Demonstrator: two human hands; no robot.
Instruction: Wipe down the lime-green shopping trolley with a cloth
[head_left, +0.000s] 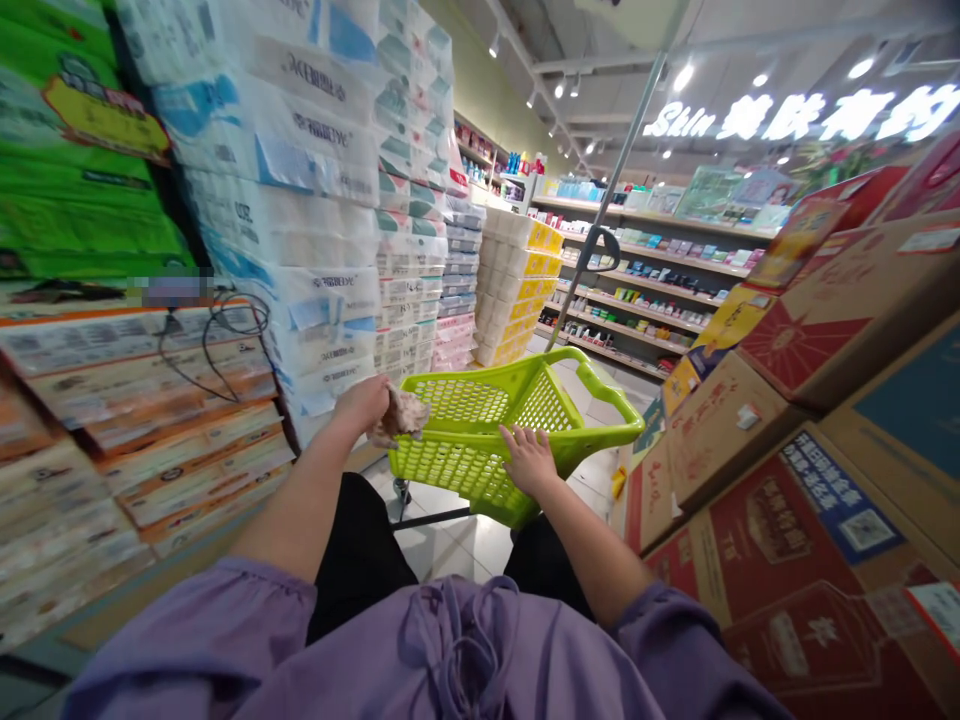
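A lime-green plastic shopping cart [450, 455] with lattice sides stands crosswise in front of me, its handle toward the right. At the cart's left end, my left hand [365, 403] is closed around a crumpled beige cloth [405, 412], which lies against the rim. My right hand [531, 462] holds the near rim, with its fingers bent over the top edge and somewhat apart. Through the lattice and over the rim, no goods show in the basket.
Tall stacks of wrapped tissue packs [322, 200] rise on the left. Cardboard boxes [795, 560] are piled close on the right. A slanting metal pole [615, 165] stands beyond the cart, before stocked shelves [637, 270]. A black cable [217, 345] hangs at the left.
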